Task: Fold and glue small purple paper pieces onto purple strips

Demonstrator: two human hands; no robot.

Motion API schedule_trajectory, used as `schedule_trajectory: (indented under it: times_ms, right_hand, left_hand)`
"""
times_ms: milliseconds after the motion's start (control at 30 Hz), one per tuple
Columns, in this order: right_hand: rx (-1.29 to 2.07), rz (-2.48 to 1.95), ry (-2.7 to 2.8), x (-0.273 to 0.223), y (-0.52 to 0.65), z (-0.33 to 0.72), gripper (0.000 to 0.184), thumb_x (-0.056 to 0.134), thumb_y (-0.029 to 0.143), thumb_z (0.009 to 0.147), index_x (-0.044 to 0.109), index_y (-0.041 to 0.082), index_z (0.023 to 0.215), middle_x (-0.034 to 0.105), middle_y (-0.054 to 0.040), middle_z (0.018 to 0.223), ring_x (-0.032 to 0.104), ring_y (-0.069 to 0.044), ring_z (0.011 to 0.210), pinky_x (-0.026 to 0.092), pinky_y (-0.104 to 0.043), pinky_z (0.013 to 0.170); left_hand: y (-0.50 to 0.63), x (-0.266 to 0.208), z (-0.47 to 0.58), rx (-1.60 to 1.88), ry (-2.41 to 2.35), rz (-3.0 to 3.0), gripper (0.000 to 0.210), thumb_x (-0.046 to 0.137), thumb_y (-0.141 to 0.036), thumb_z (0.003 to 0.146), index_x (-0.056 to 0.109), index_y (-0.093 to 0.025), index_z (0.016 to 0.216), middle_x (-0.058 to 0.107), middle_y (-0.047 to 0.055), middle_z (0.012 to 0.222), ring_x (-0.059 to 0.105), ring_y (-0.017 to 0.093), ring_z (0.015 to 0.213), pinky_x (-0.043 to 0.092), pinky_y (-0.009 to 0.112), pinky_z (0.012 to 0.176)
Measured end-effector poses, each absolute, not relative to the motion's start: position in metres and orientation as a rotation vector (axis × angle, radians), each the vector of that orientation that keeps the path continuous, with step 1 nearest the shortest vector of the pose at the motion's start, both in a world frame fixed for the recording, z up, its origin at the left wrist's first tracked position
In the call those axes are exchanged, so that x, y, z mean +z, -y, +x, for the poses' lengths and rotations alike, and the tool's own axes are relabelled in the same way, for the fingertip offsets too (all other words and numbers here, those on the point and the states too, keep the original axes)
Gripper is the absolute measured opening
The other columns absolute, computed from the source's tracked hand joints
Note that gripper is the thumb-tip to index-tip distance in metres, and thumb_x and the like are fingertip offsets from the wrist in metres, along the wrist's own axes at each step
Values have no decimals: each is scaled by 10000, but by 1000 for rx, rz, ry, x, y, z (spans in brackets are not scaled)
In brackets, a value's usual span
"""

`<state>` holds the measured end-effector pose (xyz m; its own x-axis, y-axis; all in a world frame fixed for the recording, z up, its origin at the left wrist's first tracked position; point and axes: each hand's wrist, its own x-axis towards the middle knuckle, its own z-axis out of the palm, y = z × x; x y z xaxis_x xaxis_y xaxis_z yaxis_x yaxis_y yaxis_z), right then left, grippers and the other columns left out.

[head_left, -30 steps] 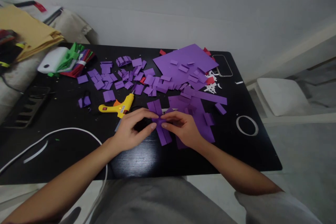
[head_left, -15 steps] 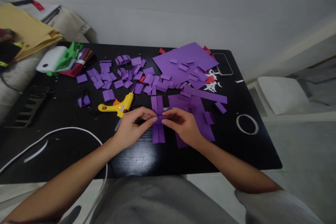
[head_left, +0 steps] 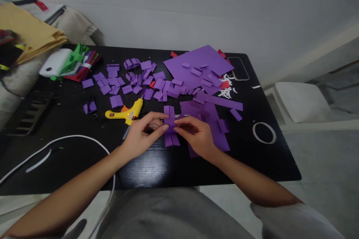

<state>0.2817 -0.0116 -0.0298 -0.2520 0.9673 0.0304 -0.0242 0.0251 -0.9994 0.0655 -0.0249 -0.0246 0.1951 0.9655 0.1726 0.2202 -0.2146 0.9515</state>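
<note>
Between my hands is a folded purple paper piece [head_left: 169, 127], its creased flaps sticking out above and below my fingers. My left hand [head_left: 146, 130] pinches its left side with thumb and fingertips. On its right side, my right hand [head_left: 195, 133] pinches it the same way. A yellow glue gun [head_left: 126, 113] lies just beyond my left hand, its nozzle towards the paper pieces. Under and beside my right hand is a flat purple sheet [head_left: 215, 127] with small folded pieces on it.
Several small folded purple pieces [head_left: 134, 78] are scattered across the black table [head_left: 185, 173]. A larger purple sheet [head_left: 193, 59] lies at the back. White paper scraps [head_left: 226, 91], a tape ring [head_left: 264, 133] and a phone-like outline [head_left: 238, 68] sit right. A white cable [head_left: 81, 136] curves across the left.
The purple piece's upper and lower flaps look shorter and bent away from flat, and its middle panel shows broader between my fingers. Both hands stay almost in place.
</note>
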Motion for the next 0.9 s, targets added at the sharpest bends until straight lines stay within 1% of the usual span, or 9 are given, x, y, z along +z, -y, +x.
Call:
schedule_trajectory:
  times_ms: [100,167,300,400,533,633,767,900]
  right_hand:
    - [1326,-1038,1414,-29,11,282,91,849,307,852,820,272,932,793,-35,951,736,-214,897,619,-365,819]
    - [1305,-1030,1422,-29,11,282,80,846,295,855,823,280,930,797,-34,951,733,-214,900,614,-364,816]
    - [1279,-1026,1441,-28,10,282,71,839,281,861,826,294,930,804,-32,959,730,-218,910,611,-375,819]
    - [1249,-1023,1462,-28,10,283,51,831,279,868,827,295,916,801,-33,949,723,-225,917,606,-385,823]
    - [1225,-996,1470,-28,10,282,55,828,249,867,828,297,895,787,-30,922,707,-218,905,590,-374,813]
    - [1220,-981,1478,-26,9,282,66,826,230,866,827,294,883,770,-30,904,699,-208,889,584,-358,792]
    - [1247,-1000,1481,-25,9,282,9,822,284,878,819,287,886,754,-38,925,696,-212,900,597,-363,801]
    - [1338,-1035,1425,-27,10,281,100,828,337,871,805,277,949,752,-35,970,717,-209,936,618,-365,862]
  left_hand:
    - [25,-26,65,1109,-1145,1693,285,807,-290,904,718,-209,1163,783,23,879,773,162,786,657,268,769]
    - [25,-27,65,1128,-1166,1743,249,814,-281,899,739,-205,1124,801,33,906,782,167,806,663,279,799]
    - [25,-26,65,1151,-1200,1822,139,789,-257,923,772,-200,1048,803,26,889,767,143,766,650,245,757]
    - [25,-23,64,1161,-1206,1893,115,779,-264,934,791,-203,1030,806,36,900,759,151,780,640,252,740]
    - [23,-21,64,1200,-1161,1957,67,753,-223,950,801,-209,994,804,49,919,762,171,845,630,276,767]
    - [23,-21,64,1227,-1133,1978,68,751,-183,947,799,-210,986,786,50,923,748,164,864,617,279,788]
    - [23,-20,64,1230,-1182,1977,65,767,-186,933,807,-215,976,742,51,924,711,158,856,597,270,750]
    - [23,-17,65,1208,-1223,1923,42,764,-194,932,800,-207,949,718,41,895,680,143,798,567,249,683]
